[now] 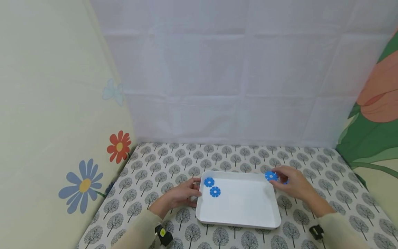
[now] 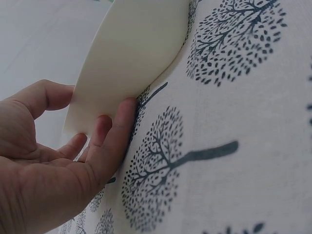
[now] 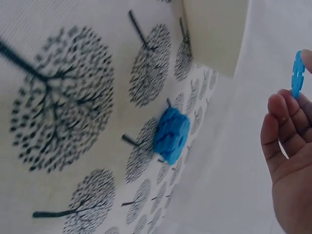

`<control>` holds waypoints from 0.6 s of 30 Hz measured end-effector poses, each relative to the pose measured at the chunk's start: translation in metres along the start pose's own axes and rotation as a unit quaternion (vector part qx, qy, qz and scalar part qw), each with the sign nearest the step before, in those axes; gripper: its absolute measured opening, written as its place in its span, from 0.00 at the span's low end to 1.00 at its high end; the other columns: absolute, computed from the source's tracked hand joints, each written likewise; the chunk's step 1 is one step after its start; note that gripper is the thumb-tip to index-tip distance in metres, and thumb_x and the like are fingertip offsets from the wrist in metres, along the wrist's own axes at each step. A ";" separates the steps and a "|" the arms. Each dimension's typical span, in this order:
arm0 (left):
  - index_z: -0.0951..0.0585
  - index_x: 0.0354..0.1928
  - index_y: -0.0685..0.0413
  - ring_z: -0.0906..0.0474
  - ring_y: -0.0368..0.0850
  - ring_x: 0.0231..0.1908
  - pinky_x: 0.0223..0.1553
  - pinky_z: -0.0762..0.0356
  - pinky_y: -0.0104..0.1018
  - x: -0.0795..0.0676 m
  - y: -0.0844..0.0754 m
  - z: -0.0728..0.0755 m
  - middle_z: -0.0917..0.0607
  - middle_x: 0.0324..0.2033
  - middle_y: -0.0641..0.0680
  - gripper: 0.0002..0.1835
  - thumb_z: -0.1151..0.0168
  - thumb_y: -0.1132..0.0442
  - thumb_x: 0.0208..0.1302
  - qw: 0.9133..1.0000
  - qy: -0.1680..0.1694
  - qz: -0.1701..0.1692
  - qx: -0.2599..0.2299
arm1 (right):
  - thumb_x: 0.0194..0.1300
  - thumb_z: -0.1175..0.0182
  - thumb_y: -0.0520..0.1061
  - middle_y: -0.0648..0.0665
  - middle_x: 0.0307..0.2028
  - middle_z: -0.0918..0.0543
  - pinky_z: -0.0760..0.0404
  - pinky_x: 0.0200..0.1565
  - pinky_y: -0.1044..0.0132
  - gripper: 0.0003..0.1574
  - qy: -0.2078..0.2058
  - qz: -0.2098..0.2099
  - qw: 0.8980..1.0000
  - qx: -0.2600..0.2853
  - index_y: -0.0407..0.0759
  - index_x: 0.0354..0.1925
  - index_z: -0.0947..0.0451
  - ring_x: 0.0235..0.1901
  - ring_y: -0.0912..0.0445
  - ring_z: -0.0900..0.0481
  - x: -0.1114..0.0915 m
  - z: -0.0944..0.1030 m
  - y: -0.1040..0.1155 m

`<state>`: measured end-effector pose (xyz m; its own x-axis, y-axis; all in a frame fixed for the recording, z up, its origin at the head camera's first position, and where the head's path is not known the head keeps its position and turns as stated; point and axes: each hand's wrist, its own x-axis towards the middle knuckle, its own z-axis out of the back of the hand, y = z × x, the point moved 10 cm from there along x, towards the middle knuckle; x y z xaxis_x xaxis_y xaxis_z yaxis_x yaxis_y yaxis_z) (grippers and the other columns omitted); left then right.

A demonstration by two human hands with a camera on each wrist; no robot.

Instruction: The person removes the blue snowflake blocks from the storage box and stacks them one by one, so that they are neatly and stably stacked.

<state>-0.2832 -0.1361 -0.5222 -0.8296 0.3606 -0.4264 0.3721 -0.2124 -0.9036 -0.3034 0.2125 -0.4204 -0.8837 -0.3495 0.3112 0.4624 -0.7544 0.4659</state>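
A white rectangular tray [image 1: 239,204] lies on the patterned cloth. At its left wall, my left hand [image 1: 183,193] grips the tray, thumb at the rim and fingers against the outer side [image 2: 114,63]. Two blue notched plastic discs [image 1: 212,192] lie flat inside, near the back left corner. My right hand [image 1: 293,182] pinches another blue notched disc [image 1: 267,175] above the tray's back right corner; the right wrist view has this disc [image 3: 296,73] edge-on between thumb and fingertips. Beside the tray on the right stands a stack of blue discs [image 3: 168,136], mostly hidden behind the right hand in the head view.
The cloth [image 1: 149,204] with printed trees covers the table. A white sheet [image 1: 199,86] hangs behind it. Walls painted with flowers [image 1: 84,185] stand close on the left and right.
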 end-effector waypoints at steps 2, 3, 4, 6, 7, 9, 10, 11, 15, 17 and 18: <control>0.43 0.75 0.58 0.25 0.57 0.54 0.48 0.15 0.53 0.001 0.000 0.000 0.29 0.55 0.64 0.39 0.38 0.69 0.66 1.000 0.003 -0.002 0.001 | 0.58 0.26 0.45 0.50 0.34 0.19 0.22 0.30 0.71 0.24 -0.003 -0.016 1.000 -0.008 0.37 0.51 0.17 0.31 0.62 0.25 -0.002 0.002 -0.009; 0.43 0.75 0.58 0.25 0.57 0.54 0.48 0.15 0.53 0.001 0.000 0.000 0.29 0.55 0.64 0.39 0.38 0.69 0.66 1.000 0.003 -0.003 0.001 | 0.58 0.27 0.45 0.49 0.35 0.19 0.22 0.30 0.71 0.25 -0.004 -0.023 1.000 -0.011 0.37 0.52 0.18 0.31 0.61 0.25 -0.003 0.003 -0.014; 0.43 0.75 0.59 0.25 0.57 0.54 0.48 0.15 0.53 0.001 0.000 0.000 0.29 0.55 0.64 0.39 0.38 0.69 0.66 1.000 0.003 -0.004 0.000 | 0.58 0.27 0.46 0.49 0.35 0.18 0.22 0.30 0.70 0.25 -0.004 -0.030 0.999 -0.012 0.36 0.52 0.18 0.31 0.61 0.25 -0.004 0.004 -0.018; 0.43 0.75 0.59 0.25 0.57 0.54 0.48 0.15 0.53 0.000 0.000 0.000 0.29 0.55 0.65 0.38 0.38 0.69 0.66 1.000 0.003 -0.005 0.000 | 0.59 0.28 0.46 0.48 0.35 0.18 0.23 0.31 0.70 0.26 -0.002 -0.040 0.999 -0.011 0.36 0.53 0.19 0.31 0.60 0.25 -0.006 0.005 -0.026; 0.43 0.75 0.59 0.25 0.57 0.54 0.48 0.15 0.53 0.000 0.000 0.000 0.29 0.55 0.65 0.38 0.38 0.69 0.66 1.000 0.004 -0.005 0.000 | 0.60 0.28 0.47 0.48 0.35 0.18 0.23 0.31 0.70 0.26 0.002 -0.047 0.999 -0.010 0.36 0.54 0.19 0.32 0.59 0.26 -0.007 0.005 -0.030; 0.43 0.75 0.59 0.25 0.57 0.54 0.48 0.15 0.53 0.000 0.000 0.000 0.29 0.55 0.65 0.38 0.38 0.69 0.66 1.000 0.004 -0.005 0.000 | 0.61 0.29 0.48 0.48 0.35 0.19 0.24 0.30 0.70 0.27 0.006 -0.057 0.998 -0.013 0.35 0.55 0.20 0.32 0.59 0.27 -0.009 0.005 -0.037; 0.43 0.75 0.59 0.25 0.57 0.54 0.48 0.15 0.52 0.000 0.000 -0.001 0.29 0.55 0.65 0.38 0.38 0.69 0.66 1.000 0.004 -0.006 0.000 | 0.62 0.29 0.48 0.49 0.34 0.20 0.25 0.30 0.70 0.27 0.008 -0.060 0.998 -0.014 0.35 0.55 0.20 0.31 0.59 0.27 -0.009 0.006 -0.041; 0.43 0.75 0.59 0.25 0.56 0.53 0.47 0.15 0.52 0.000 0.000 -0.001 0.29 0.55 0.65 0.38 0.38 0.69 0.66 1.000 0.004 -0.006 -0.001 | 0.62 0.30 0.48 0.49 0.34 0.20 0.26 0.29 0.70 0.28 0.008 -0.063 0.998 -0.013 0.35 0.56 0.20 0.31 0.59 0.28 -0.010 0.006 -0.044; 0.43 0.75 0.59 0.23 0.57 0.52 0.48 0.15 0.53 -0.001 0.000 -0.002 0.29 0.54 0.65 0.38 0.39 0.70 0.66 1.000 0.008 -0.009 -0.007 | 0.63 0.30 0.48 0.48 0.34 0.19 0.27 0.27 0.70 0.28 0.004 -0.067 0.998 -0.014 0.33 0.56 0.19 0.28 0.60 0.29 -0.014 0.008 -0.053; 0.44 0.75 0.59 0.23 0.57 0.51 0.48 0.15 0.53 -0.001 -0.001 -0.002 0.30 0.54 0.66 0.38 0.39 0.70 0.66 1.000 0.010 -0.010 -0.011 | 0.63 0.30 0.47 0.48 0.34 0.19 0.27 0.26 0.69 0.28 0.005 -0.072 0.997 -0.011 0.32 0.55 0.19 0.28 0.60 0.30 -0.016 0.008 -0.057; 0.44 0.75 0.59 0.22 0.57 0.51 0.48 0.15 0.53 -0.001 -0.001 -0.003 0.30 0.54 0.66 0.38 0.40 0.70 0.66 1.000 0.011 -0.010 -0.012 | 0.63 0.30 0.47 0.47 0.34 0.19 0.28 0.26 0.69 0.27 0.008 -0.075 0.997 -0.011 0.31 0.55 0.19 0.28 0.60 0.29 -0.017 0.008 -0.058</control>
<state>-0.2814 -0.1339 -0.5214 -0.8276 0.3846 -0.4089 0.3656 -0.1834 -0.9125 -0.3144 0.2671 -0.4463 -0.9438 -0.2402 0.2270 0.3237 -0.8108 0.4876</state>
